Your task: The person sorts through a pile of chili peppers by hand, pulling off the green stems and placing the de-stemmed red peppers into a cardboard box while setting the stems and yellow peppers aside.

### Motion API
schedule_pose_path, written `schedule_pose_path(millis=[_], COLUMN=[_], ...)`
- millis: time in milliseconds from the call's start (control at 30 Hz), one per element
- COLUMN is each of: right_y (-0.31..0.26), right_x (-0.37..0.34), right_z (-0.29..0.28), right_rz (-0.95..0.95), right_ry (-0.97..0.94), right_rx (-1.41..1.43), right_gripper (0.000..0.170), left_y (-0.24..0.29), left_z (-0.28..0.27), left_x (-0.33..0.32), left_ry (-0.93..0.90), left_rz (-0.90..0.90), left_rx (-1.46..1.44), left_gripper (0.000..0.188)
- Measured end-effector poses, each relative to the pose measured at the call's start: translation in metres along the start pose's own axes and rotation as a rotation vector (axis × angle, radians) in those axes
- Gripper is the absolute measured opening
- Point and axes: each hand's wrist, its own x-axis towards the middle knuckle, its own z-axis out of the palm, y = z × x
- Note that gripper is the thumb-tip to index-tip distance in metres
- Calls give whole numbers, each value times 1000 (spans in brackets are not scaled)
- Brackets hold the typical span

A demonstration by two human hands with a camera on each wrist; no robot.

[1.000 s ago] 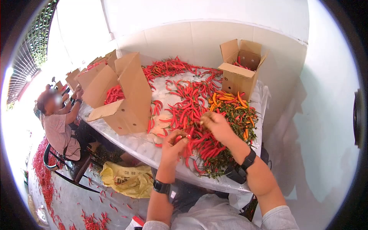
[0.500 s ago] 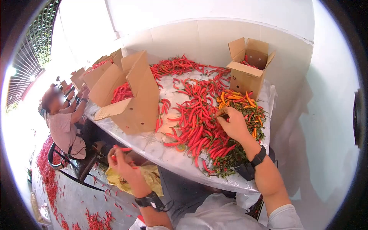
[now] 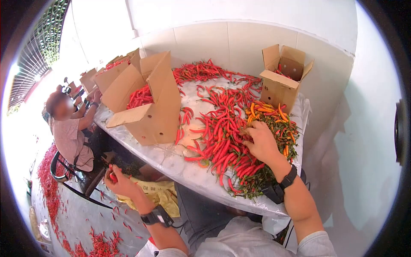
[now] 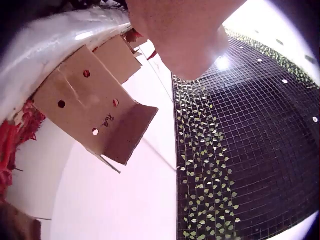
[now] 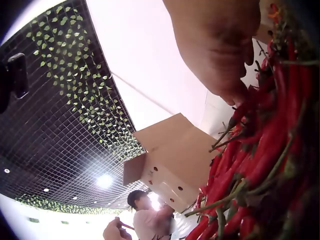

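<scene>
My left hand [image 3: 122,185] is off the table's front edge, above the floor and a yellow sack [image 3: 165,197]. Its fingers are curled round red chili peppers [image 3: 113,176]. In the left wrist view most of that hand [image 4: 182,37] hides what it grips. On the table my right hand [image 3: 262,140] reaches into a heap of red chili peppers [image 3: 218,128] with bent fingers. From the right wrist, the hand's [image 5: 220,50] fingertips are right at a red pepper [image 5: 255,102]; I cannot tell whether they pinch it.
Orange peppers [image 3: 257,109] and green stems [image 3: 257,184] lie right of the red heap. Cardboard boxes of red peppers stand at left [image 3: 158,124] and back right [image 3: 280,88]. Another person [image 3: 72,132] sits at the table's left. Loose peppers [image 3: 100,246] cover parts of the floor.
My left hand has left the heap and swung left past the table edge, carrying red peppers. My right hand has shifted slightly and lowered onto the heap. The head view has turned a little.
</scene>
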Motion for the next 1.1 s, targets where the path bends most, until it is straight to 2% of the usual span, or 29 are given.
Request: schedule_pose_path(millis=[33, 133, 233, 267, 367, 400, 500, 567, 733, 867, 1100], right_y=[2, 5, 7, 6, 0, -1, -10, -16, -23, -26, -16], right_x=[-1, -2, 1, 0, 5, 6, 5, 5, 3, 3, 0], right_z=[2, 4, 7, 8, 5, 4, -1, -4, 0, -5, 13], right_rz=[-1, -10, 21, 37, 44, 60, 150, 244, 150, 129, -86], right_ry=[3, 4, 52, 64, 146, 141, 67, -54, -24, 7, 33], right_rx=[-15, -7, 40, 56, 150, 211, 392, 500, 536, 460, 323], right_gripper=[19, 19, 16, 15, 14, 13, 14, 16, 19, 18, 15], left_y=[-7, -30, -71, -85, -33, -26, 31, 56, 95, 105, 92], left_z=[3, 2, -7, -11, -7, 3, 22, 31, 61, 73, 68], left_x=[3, 11, 1, -3, -39, -51, -82, -100, -146, -171, -183], left_ry=[-16, -324, -285, -344, -425, -378, -561, -800, -1329, -1457, -1403], left_rz=[53, -539, -450, -433, -623, -610, -608, -683, -746, -766, -901], left_rx=[70, -34, -109, -92, -305, -351, -327, -392, -336, -377, -477], left_gripper=[16, 18, 19, 18, 15, 12, 12, 14, 15, 15, 14])
